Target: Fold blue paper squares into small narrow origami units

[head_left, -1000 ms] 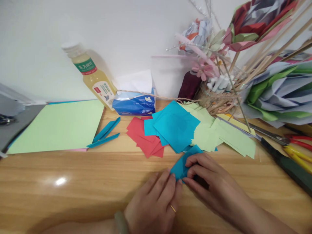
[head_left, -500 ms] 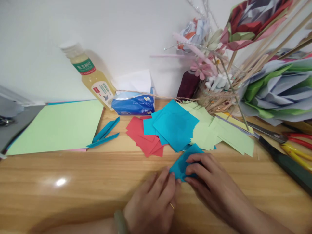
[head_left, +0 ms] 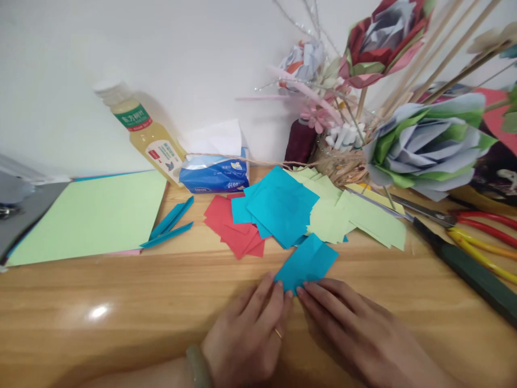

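Blue sheet (head_left: 309,261): in front of blue stack (head_left: 283,205)
Left hand (head_left: 247,335): fingers slightly spread, on sheet's near edge
Right hand (head_left: 353,318): fingers together there; pinch unclear for both
Skew risk: uneven pressure could twist sheet

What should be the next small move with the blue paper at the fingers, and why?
Perhaps press the near end of the blue paper flat with the fingers. The left hand and the right hand both have fingers at that end, while the far end lies free of them. Whether a crease is already set there, I cannot tell.
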`<act>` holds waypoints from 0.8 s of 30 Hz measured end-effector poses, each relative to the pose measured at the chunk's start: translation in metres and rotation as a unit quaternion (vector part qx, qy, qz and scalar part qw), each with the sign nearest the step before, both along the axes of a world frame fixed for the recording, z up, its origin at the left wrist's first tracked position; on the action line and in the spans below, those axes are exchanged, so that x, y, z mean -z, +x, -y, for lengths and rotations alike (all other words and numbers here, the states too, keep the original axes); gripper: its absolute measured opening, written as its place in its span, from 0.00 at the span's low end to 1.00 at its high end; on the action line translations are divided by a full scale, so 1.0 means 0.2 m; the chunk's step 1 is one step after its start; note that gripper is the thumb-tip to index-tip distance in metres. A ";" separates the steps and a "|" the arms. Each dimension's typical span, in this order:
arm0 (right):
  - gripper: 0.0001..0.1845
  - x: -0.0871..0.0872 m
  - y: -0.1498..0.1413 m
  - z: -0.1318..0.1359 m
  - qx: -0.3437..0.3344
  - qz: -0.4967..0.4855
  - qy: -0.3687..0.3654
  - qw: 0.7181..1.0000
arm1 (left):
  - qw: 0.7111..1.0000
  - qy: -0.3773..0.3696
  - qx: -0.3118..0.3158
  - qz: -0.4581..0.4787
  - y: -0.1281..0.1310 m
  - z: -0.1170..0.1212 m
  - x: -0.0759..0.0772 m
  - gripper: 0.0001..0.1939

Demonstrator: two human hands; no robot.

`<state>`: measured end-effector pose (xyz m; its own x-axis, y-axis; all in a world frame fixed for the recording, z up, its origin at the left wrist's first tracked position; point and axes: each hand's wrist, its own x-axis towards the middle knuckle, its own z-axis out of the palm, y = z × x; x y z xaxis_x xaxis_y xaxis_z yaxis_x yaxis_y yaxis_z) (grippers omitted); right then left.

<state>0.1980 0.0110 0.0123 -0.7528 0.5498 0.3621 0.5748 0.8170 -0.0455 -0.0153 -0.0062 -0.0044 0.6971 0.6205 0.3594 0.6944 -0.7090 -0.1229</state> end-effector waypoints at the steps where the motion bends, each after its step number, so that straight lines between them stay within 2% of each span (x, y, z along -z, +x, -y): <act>1: 0.21 0.00 -0.01 0.00 0.005 -0.001 0.000 1.000 | 1.000 -0.001 0.000 -0.003 0.00 0.00 0.00 0.20; 5: 0.21 -0.01 0.01 0.00 0.007 0.004 0.002 1.000 | 1.000 -0.008 0.001 -0.007 0.00 0.00 0.00 0.20; 11: 0.22 0.01 0.13 -0.05 -0.038 0.064 -0.021 0.997 | 1.000 -0.025 0.013 -0.009 -0.02 -0.02 -0.01 0.19; 14: 0.22 0.00 0.15 -0.03 -0.046 0.077 -0.012 0.996 | 0.999 -0.028 0.015 -0.024 -0.03 -0.04 -0.03 0.17; 17: 0.23 -0.02 0.12 0.05 -0.035 0.040 0.000 0.999 | 0.999 -0.018 0.025 -0.024 -0.04 -0.05 -0.04 0.15; 20: 0.24 -0.04 0.05 0.13 -0.053 -0.002 -0.005 0.999 | 0.998 -0.054 0.023 -0.002 -0.04 -0.07 -0.06 0.16; 22: 0.23 -0.06 0.00 0.16 -0.068 0.002 -0.018 0.997 | 0.997 -0.071 0.012 0.029 -0.03 -0.09 -0.06 0.16; 24: 0.22 -0.07 -0.04 0.17 -0.069 -0.003 -0.032 0.997 | 0.997 -0.053 0.008 0.048 -0.01 -0.10 -0.05 0.15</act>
